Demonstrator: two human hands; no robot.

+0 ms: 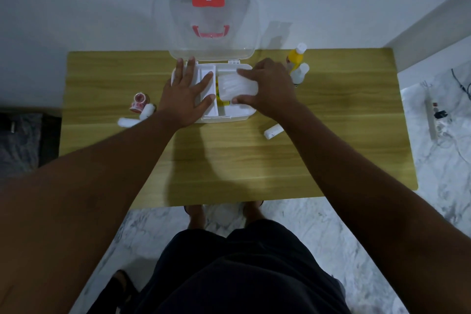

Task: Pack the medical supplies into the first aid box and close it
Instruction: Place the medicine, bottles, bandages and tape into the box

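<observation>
Head view: wooden table (229, 160) seen from above, against a white wall.
Left of centre: one red-and-white tape roll (139, 102) and two white gauze rolls (147, 111), (126, 121), lying close together on the table, outside the box.
Centre: first aid box (224, 117), white, with its clear lid (206, 25) standing open against the wall.
Box contents: white inner tray (209, 89) on the left side; something yellow (219, 99) shows beneath.
Left hand (186, 94): flat, fingers spread, pressing on the tray.
Right hand (267, 89): clamped around a white packet (237, 85), held over the box's right side.
Right of centre: two bottles, one yellow (295, 57), one clear (300, 72), upright just beside the box; one small white device (273, 131) lying nearer the lower edge.
</observation>
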